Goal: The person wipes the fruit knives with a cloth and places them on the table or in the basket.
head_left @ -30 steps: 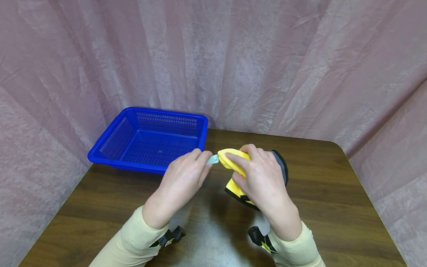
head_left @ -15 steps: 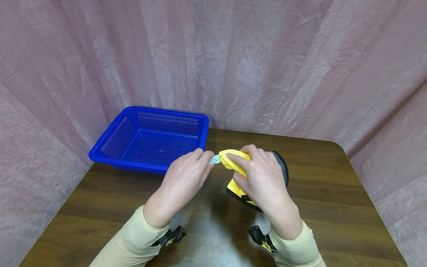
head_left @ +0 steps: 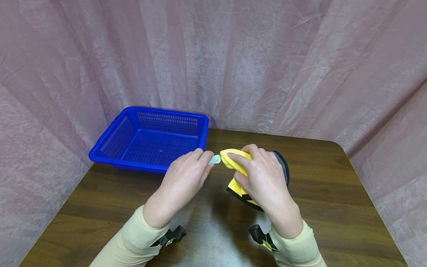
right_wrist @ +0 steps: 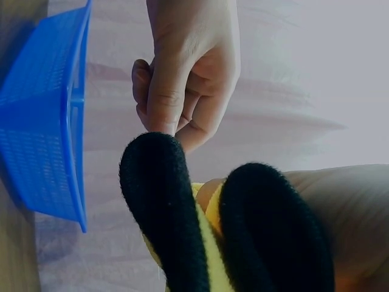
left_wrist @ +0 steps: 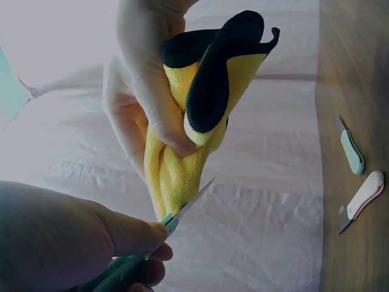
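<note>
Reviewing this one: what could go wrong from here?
The exposed metal blade of the mint-green knife in the left hand lies near the right hand, so a slip might cut it. The blade could also snag or nick the yellow cloth with black edging in the right hand. On the brown wooden table, a second mint-green knife and a pale pink knife both lie open, so a careless reach could cut a finger.

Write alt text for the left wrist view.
The left hand holds a green knife, its blade at the yellow cloth gripped by the right hand. A second green knife and a pink knife lie on the table.
</note>
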A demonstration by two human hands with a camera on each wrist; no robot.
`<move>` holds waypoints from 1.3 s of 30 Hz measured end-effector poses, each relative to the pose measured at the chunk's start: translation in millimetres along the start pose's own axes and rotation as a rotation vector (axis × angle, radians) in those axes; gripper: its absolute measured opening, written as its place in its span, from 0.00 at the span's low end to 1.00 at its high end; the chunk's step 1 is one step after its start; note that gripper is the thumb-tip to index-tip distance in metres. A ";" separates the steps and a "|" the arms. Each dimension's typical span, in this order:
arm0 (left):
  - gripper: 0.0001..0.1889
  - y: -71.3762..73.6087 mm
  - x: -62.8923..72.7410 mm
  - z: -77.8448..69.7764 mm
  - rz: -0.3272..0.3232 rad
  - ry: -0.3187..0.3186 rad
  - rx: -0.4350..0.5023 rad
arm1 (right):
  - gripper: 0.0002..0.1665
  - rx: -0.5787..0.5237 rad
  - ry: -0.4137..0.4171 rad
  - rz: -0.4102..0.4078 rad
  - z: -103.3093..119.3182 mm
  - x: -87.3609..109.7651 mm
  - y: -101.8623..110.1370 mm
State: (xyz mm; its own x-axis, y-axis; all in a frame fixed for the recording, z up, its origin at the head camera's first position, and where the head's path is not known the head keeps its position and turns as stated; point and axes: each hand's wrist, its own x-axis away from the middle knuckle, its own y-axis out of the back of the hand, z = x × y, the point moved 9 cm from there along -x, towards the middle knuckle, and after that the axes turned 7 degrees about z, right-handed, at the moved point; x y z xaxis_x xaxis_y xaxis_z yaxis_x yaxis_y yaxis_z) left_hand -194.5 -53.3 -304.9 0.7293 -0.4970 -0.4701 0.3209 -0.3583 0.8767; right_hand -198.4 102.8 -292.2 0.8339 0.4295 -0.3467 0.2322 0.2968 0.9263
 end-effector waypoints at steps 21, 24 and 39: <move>0.10 3.3 0.8 1.7 -0.005 0.011 0.002 | 0.29 -0.011 -0.021 -0.025 -9.4 1.2 5.3; 0.10 3.3 0.8 1.6 -0.003 0.010 0.003 | 0.29 -0.011 -0.026 -0.020 -10.3 1.4 5.2; 0.10 4.6 0.7 3.5 -0.006 0.013 0.001 | 0.29 -0.016 -0.055 -0.020 -17.4 2.4 7.0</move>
State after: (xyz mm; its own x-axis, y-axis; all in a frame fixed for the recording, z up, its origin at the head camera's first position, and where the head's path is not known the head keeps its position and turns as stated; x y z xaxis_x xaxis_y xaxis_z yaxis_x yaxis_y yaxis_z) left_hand -194.7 -58.1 -301.6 0.7351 -0.4849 -0.4739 0.3246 -0.3619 0.8739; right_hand -203.4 120.8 -289.1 0.8556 0.3759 -0.3558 0.2412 0.3185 0.9167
